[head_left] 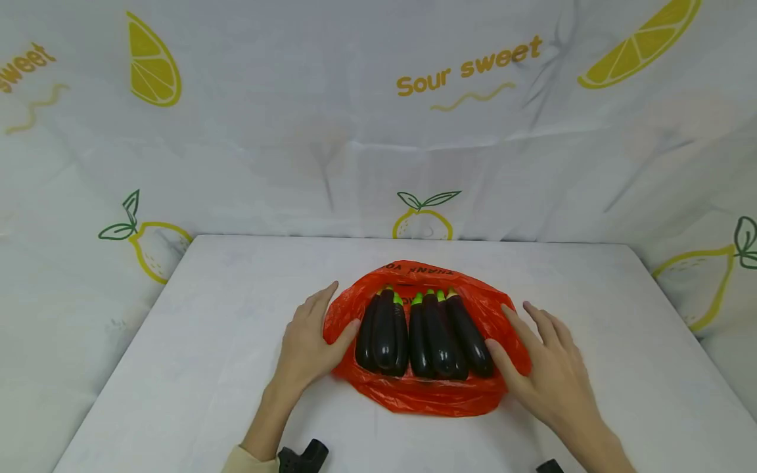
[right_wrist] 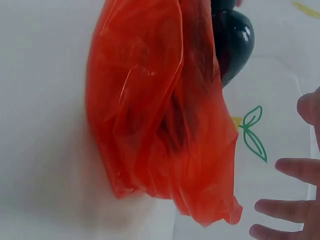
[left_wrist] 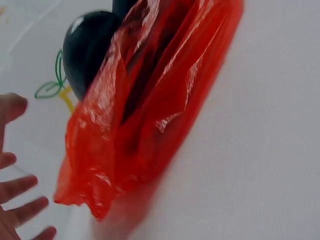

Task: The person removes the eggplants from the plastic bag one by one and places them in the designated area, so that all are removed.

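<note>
Several dark purple eggplants (head_left: 437, 335) with green stem ends lie side by side in a red plastic bag (head_left: 437, 399), in the middle of the table. The bag's mouth is spread wide around them. My left hand (head_left: 307, 338) is at the bag's left side with fingers extended and thumb over its rim. At the right side is my right hand (head_left: 547, 368), fingers spread, its thumb close to the rightmost eggplant. In both wrist views, the fingers (left_wrist: 20, 190) appear apart from the red plastic and hold nothing. Folds of the bag hide parts of the eggplants there.
The bag rests on a white table (head_left: 195, 368). Behind and beside it hangs a white cloth (head_left: 266, 131) printed with lemons and lettering. A black wrist device (head_left: 304, 456) shows by my left wrist, and part of another (head_left: 550, 466) by the right.
</note>
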Demonstrator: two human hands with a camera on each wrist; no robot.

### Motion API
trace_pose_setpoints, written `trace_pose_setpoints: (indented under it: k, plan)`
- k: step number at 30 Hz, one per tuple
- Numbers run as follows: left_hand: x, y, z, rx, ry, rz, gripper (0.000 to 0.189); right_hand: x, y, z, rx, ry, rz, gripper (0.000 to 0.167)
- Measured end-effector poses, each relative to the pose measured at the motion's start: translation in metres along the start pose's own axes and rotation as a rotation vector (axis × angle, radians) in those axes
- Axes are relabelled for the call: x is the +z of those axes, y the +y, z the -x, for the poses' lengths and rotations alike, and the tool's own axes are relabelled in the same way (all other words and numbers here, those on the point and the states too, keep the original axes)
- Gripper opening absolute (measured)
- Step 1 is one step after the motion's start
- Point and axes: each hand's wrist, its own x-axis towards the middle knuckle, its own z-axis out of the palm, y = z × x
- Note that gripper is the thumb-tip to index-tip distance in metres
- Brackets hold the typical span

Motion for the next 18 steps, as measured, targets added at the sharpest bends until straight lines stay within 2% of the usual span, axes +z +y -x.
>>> trace_pose_setpoints:
  k: [3, 6, 12, 18]
  plan:
    - [0.007, -0.010, -0.009, -0.058, 0.051, 0.224, 0.066, 0.000, -0.006, 0.000, 0.005, 0.038, -0.060, 0.061]
    - [0.015, -0.022, -0.015, -0.074, 0.083, 0.367, 0.059, 0.001, -0.010, 0.001, -0.001, 0.077, -0.142, 0.058]
    - [0.029, -0.038, -0.019, -0.070, 0.134, 0.501, 0.052, 0.004, -0.015, 0.003, -0.045, 0.114, -0.385, 0.050]
    - [0.040, -0.047, -0.021, -0.019, 0.179, 0.568, 0.044, 0.006, -0.020, 0.003, -0.038, 0.076, -0.490, 0.045]
